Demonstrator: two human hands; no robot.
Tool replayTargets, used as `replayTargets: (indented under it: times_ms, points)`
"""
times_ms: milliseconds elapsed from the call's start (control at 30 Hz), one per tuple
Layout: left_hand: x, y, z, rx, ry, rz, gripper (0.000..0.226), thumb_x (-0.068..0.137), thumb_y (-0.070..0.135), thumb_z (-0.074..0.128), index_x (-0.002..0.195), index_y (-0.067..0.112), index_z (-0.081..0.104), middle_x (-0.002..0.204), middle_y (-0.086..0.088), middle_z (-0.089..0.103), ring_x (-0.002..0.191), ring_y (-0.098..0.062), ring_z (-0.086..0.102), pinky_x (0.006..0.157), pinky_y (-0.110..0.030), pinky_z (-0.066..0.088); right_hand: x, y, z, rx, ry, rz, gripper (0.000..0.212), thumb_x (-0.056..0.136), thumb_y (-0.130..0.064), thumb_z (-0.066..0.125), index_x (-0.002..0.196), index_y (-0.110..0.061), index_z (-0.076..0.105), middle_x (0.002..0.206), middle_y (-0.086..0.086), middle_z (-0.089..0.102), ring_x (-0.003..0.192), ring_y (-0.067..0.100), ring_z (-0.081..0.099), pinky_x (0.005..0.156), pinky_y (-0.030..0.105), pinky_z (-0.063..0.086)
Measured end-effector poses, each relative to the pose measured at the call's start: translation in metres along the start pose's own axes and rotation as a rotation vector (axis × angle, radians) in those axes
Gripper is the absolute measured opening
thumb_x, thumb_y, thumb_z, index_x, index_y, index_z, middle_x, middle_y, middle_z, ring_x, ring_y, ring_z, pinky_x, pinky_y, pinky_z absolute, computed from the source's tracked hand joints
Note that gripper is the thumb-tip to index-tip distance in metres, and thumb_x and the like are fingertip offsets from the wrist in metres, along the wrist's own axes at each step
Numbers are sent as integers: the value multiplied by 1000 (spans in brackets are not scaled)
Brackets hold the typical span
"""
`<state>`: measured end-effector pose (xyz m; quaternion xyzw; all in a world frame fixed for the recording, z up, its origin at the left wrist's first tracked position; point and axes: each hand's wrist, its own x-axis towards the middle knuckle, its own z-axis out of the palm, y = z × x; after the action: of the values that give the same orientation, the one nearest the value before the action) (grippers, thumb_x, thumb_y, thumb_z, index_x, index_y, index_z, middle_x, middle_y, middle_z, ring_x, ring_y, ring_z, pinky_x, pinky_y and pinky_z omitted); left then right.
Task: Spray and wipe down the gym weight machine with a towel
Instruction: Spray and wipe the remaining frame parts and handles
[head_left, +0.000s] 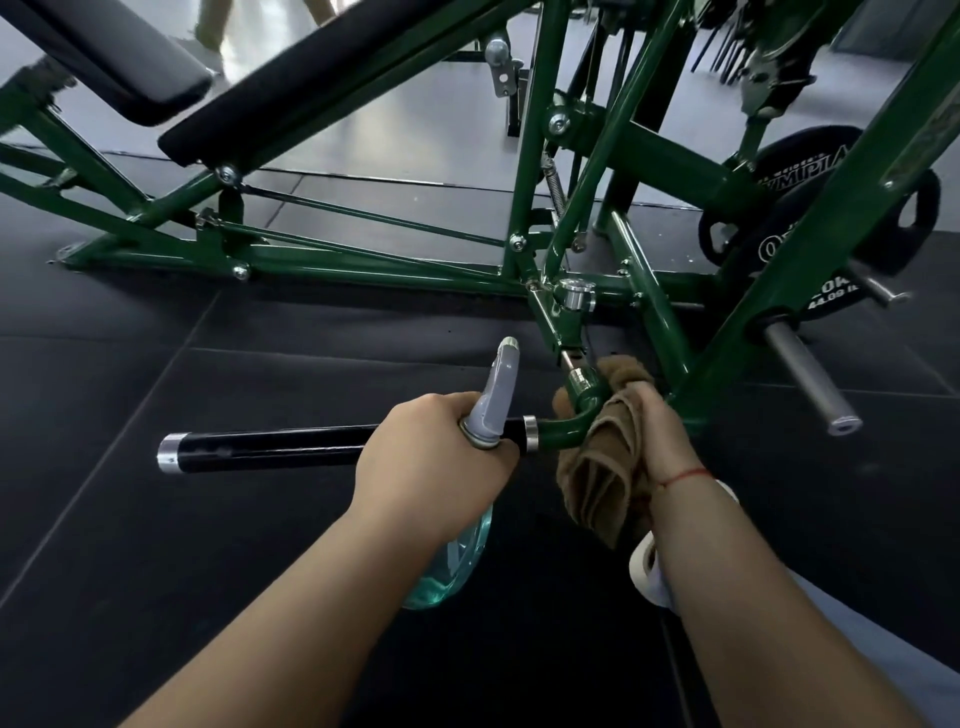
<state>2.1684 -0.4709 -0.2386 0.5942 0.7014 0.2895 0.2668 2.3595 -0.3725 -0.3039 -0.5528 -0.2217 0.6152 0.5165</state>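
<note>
While the left hand (431, 452) curls round the neck of the spray bottle (497, 395), right over the black handle (270, 449), the right hand (661, 436) grips a brown towel (597, 467) pressed against the green bend (569, 432) at that handle's end. Beyond the handle, past the green frame (526, 156), black weight plates (810, 156) show partial white lettering: "YMPIA", "20K" and "44.09".

One wide-angle camera, worn on the person's head, faces forward and down over both forearms. The left hand (426, 452) and right hand (660, 431) sit close beneath it. The green machine frame (524, 171) and black floor mats (208, 519) spread beyond, bowed near the edges.
</note>
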Motion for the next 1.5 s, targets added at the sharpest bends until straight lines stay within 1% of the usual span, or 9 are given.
replayTargets:
  times_ms: [100,233,433,600,833,1067,1233,1367,1500]
  points:
    - [1,5,4,-4,46,0,28,82,32,63,61,23,47,52,5,50,52,-16,42,50,-27,31,-9,-16,-8,-465,59,-248,6,98,-26,57,101,-25,62,108,12,68,92,22,66,83,35,52]
    - [1,12,4,0,53,-12,28,82,33,63,63,20,48,55,3,52,54,-16,46,50,-27,31,-11,-45,3,-954,-106,-504,30,86,-31,72,116,-29,67,114,5,67,104,22,65,93,37,53]
    - [3,7,1,-4,14,-54,21,80,35,62,63,37,51,51,17,53,50,-13,45,49,-26,31,37,-95,41,-1036,132,-793,39,95,-28,67,132,-20,61,123,7,64,115,27,60,103,44,50]
    - [4,7,-3,-25,-20,-64,25,80,36,63,66,52,51,53,21,53,51,-12,48,49,-25,32,76,-74,76,-1385,-35,-688,62,92,-41,67,149,-33,44,152,8,36,134,32,42,113,42,38]
    - [6,3,-3,-44,-22,-46,18,81,38,63,68,45,53,53,20,53,49,-12,45,49,-24,33,87,-78,85,-1610,92,-686,51,89,-45,64,137,-28,53,134,12,50,113,35,58,89,40,52]
    - [9,3,-1,-23,-14,-49,18,80,40,63,65,41,53,53,22,53,52,-12,46,49,-25,30,84,-63,51,-1092,-77,-695,74,82,-22,80,145,-16,42,133,3,49,113,14,51,95,24,41]
    - [9,4,0,-7,-11,-62,21,80,39,62,63,33,51,51,18,52,52,-13,44,50,-25,29,91,-65,18,-812,-107,-324,34,91,-18,66,124,-14,57,96,2,69,93,23,66,91,38,53]
    - [9,5,1,10,-7,-66,23,80,38,62,64,28,50,50,15,51,51,-13,44,50,-25,31,91,-69,-5,-652,-210,-65,16,101,-11,49,101,-17,64,63,-1,71,60,14,66,66,29,51]
    - [9,7,0,16,-35,-89,15,80,38,63,67,38,53,53,17,53,49,-12,44,48,-25,29,96,-76,-20,-791,-242,-52,25,93,6,50,102,-12,65,65,8,68,55,20,64,53,24,52]
